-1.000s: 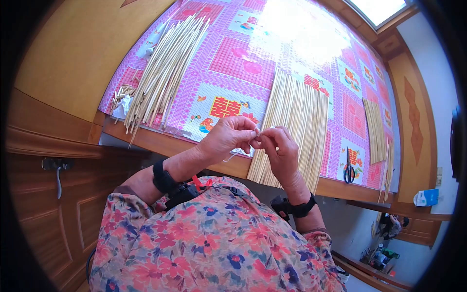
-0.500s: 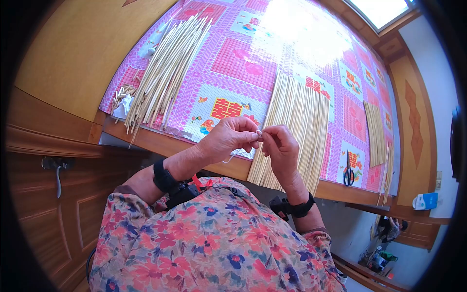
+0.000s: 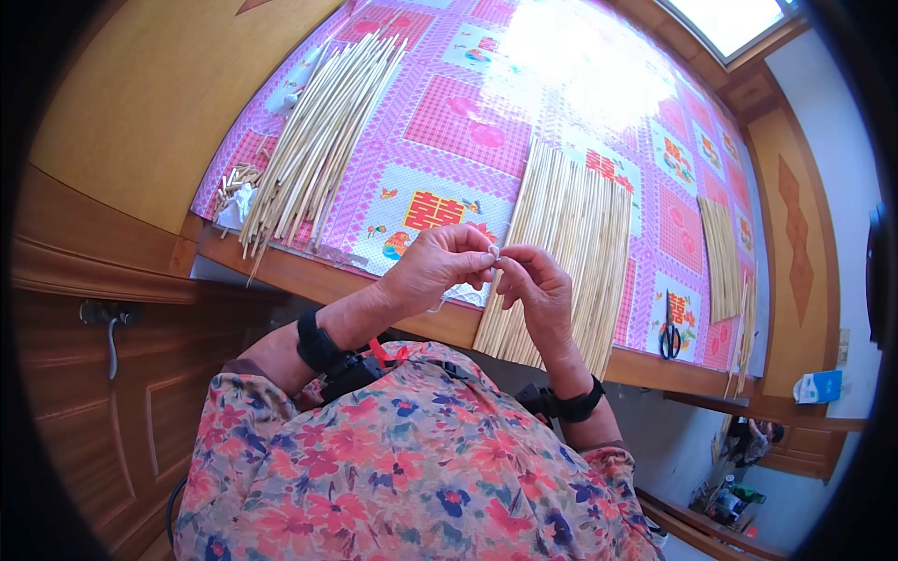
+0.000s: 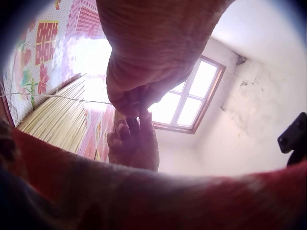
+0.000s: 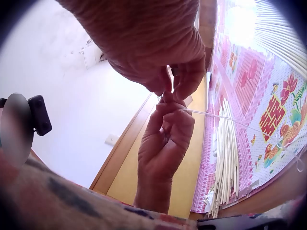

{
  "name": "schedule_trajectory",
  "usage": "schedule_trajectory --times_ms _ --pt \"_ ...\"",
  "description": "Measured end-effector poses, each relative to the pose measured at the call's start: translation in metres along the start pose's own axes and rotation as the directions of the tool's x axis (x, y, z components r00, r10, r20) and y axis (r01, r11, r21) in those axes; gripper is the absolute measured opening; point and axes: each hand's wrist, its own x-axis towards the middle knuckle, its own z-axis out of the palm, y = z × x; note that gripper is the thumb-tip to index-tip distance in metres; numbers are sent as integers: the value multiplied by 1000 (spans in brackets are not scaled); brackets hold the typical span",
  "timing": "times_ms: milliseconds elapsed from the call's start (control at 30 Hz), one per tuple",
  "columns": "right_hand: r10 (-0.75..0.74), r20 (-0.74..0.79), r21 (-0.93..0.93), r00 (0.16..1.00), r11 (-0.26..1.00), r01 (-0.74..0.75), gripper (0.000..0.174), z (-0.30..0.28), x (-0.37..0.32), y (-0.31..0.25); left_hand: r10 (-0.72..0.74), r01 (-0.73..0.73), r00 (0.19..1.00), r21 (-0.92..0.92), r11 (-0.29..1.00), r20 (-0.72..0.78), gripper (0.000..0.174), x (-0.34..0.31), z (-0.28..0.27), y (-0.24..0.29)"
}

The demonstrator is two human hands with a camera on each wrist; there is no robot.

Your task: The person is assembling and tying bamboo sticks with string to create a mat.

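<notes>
Both hands meet above the table's front edge, fingertips together. A thin white string (image 5: 218,116) runs from the pinched fingertips, with a loose loop near the table edge in the right wrist view. My left hand (image 3: 438,266) pinches it between thumb and forefinger. From the other side, my right hand (image 3: 543,292) holds the same spot with thumb and forefinger, its other fingers curled. The short piece between the fingertips is mostly hidden. Just beyond and below the right hand lies a mat of thin pale sticks (image 3: 571,234) laid side by side, its near end overhanging the table edge.
A pile of loose sticks (image 3: 323,140) lies on the left of the patterned tablecloth (image 3: 468,122), beside short cut pieces (image 3: 238,179). Dark-handled scissors (image 3: 671,338) lie right of the mat. Farther right are a smaller stick mat (image 3: 718,252) and a few single sticks (image 3: 744,327).
The right hand's fingers have shifted slightly at the pinch, its thumb and forefinger now reaching up to the left fingertips. The left hand stays nearly in place.
</notes>
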Motion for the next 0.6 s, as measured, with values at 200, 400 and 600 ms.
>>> schedule_trajectory --times_ms 200,400,600 --pt "-24 -16 -25 1000 999 24 10 1 -1 2 26 -27 1000 62 998 10 10 -2 -1 -2" --pt "-72 -5 -120 997 990 71 6 3 0 0 -8 8 1000 28 1000 -11 10 -4 -1 -1" --pt "-96 35 -178 995 979 101 5 5 1 0 -2 0 1000 123 992 14 10 -7 -5 3"
